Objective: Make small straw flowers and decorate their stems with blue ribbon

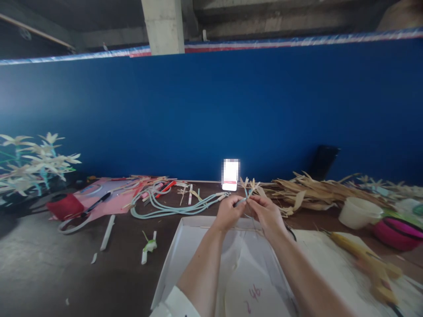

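Observation:
Both my hands are together over the far side of a shallow white box lid (pixel 172 251). My left hand (pixel 230 214) is closed, its thumb and fingers pinching a thin pale-blue stem (pixel 246 192). Fingertips of my right hand (pixel 267 213) press together on the same stem, close beside the left thumb. Small straw-coloured flower heads (pixel 252 182) stick up just beyond the fingers. A thin pale strip also rises there; whether it joins the stem I cannot tell. My fingers hide the gripped part.
A lit phone (pixel 230 174) leans on the blue partition (pixel 198 110). Left are a pale-blue cord (pixel 165 215), red roll (pixel 65 207) and finished-looking husk flowers (pixel 42 158). Right are dried husks (pixel 310 190), a white cup (pixel 359 213), a pink bowl (pixel 396 234) and a yellow glue gun (pixel 366 259).

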`<state>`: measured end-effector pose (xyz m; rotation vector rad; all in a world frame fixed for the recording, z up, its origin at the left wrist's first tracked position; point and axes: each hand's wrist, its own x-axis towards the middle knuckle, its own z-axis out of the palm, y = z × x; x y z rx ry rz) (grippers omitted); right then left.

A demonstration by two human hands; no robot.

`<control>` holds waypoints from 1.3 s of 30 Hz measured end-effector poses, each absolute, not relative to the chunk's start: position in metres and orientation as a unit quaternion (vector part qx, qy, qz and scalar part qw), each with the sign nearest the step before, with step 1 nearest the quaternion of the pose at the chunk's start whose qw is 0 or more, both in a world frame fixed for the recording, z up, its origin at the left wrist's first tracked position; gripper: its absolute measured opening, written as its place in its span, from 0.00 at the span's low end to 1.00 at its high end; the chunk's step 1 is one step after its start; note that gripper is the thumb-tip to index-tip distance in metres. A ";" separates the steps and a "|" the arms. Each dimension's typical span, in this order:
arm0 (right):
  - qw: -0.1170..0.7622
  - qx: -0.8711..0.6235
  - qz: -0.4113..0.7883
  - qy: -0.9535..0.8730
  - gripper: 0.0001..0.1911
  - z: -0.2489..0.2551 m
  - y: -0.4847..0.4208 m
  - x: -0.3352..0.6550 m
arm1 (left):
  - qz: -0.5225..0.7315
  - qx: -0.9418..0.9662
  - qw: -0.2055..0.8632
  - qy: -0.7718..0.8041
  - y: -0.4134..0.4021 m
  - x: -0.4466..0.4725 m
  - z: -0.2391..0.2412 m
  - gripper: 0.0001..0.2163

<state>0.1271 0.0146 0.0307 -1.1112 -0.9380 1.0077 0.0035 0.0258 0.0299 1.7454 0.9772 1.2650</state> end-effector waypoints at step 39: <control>0.578 -0.596 0.249 -0.499 0.16 0.035 0.007 0.125 | 0.481 0.741 0.084 0.462 0.015 0.012 0.031 0.11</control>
